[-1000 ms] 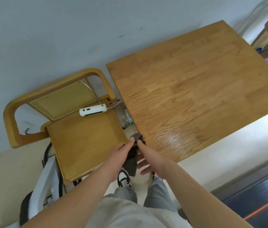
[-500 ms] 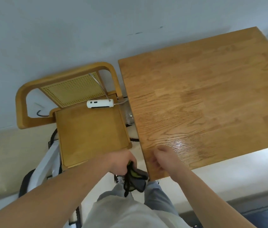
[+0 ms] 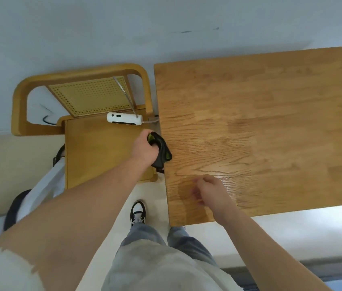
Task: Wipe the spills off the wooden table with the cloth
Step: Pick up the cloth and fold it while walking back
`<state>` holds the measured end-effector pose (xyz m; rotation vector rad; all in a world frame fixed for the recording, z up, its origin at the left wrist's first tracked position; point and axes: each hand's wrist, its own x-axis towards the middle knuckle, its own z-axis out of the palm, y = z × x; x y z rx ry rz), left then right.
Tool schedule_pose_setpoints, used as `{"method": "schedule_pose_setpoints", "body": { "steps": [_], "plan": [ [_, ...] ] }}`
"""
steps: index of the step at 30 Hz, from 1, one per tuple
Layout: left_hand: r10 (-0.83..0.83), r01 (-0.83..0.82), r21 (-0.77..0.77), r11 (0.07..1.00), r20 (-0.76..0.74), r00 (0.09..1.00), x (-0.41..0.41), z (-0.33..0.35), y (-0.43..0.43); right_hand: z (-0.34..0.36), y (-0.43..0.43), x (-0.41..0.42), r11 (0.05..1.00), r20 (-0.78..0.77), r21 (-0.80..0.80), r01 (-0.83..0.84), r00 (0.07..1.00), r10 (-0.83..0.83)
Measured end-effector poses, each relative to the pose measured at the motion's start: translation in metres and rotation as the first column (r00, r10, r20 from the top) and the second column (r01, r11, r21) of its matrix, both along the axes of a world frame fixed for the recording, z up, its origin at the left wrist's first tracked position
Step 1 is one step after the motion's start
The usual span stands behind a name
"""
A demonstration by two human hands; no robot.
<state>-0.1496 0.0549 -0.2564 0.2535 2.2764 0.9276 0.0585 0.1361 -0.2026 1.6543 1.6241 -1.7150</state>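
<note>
Left hand (image 3: 144, 151) around cloth (image 3: 162, 153) at table (image 3: 271, 122) edge, right hand (image 3: 210, 192) apart

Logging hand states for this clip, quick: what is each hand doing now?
Left hand: grips the dark cloth at the table edge.
Right hand: empty, fingers loosely curled, blurred, above the table.

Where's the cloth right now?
In the head view, the dark cloth is bunched in the left hand at the left edge of the wooden table, beside the chair seat and just nearer than the white device.
</note>
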Motion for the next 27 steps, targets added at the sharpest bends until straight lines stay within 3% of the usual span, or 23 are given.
{"method": "schedule_pose_setpoints", "body": {
  "steps": [4, 7, 11, 13, 16, 20, 24, 27],
  "plan": [
    [-0.050, 0.053, -0.061, 0.997, 0.052, 0.997, 0.045, -0.005, -0.034, 0.003, -0.004, -0.004, 0.999, -0.016, -0.007, -0.035, 0.999, 0.035],
    [-0.163, 0.180, -0.121, 0.976, 0.143, 0.976, 0.092, -0.013, -0.077, 0.004, -0.010, -0.014, 0.997, -0.022, -0.015, -0.077, 0.997, 0.077],
    [-0.173, 0.194, -0.062, 0.979, 0.244, 0.954, 0.114, -0.005, -0.123, 0.006, -0.023, -0.039, 0.974, -0.017, 0.018, -0.227, 0.974, 0.227],
    [-0.108, 0.116, -0.020, 0.993, 0.238, 0.965, 0.101, 0.014, -0.140, 0.009, -0.037, -0.054, 0.898, -0.075, 0.017, -0.440, 0.895, 0.440],
    [-0.052, 0.036, 0.071, 0.997, 0.240, 0.969, 0.078, 0.055, -0.169, 0.022, -0.066, -0.081, 0.657, -0.199, -0.072, -0.750, 0.657, 0.728],
    [0.126, -0.178, 0.166, 0.970, 0.281, 0.951, 0.056, 0.098, -0.231, 0.048, -0.117, -0.115, 0.423, -0.264, -0.055, -0.905, 0.421, 0.868],
    [0.378, -0.441, 0.179, 0.880, 0.298, 0.876, 0.040, 0.114, -0.310, 0.060, -0.190, -0.148, 0.357, -0.226, 0.044, -0.933, 0.339, 0.913],
    [0.522, -0.591, 0.195, 0.783, 0.311, 0.794, 0.030, 0.113, -0.380, 0.061, -0.253, -0.173, 0.374, -0.216, 0.036, -0.927, 0.359, 0.908]
  ]
}}
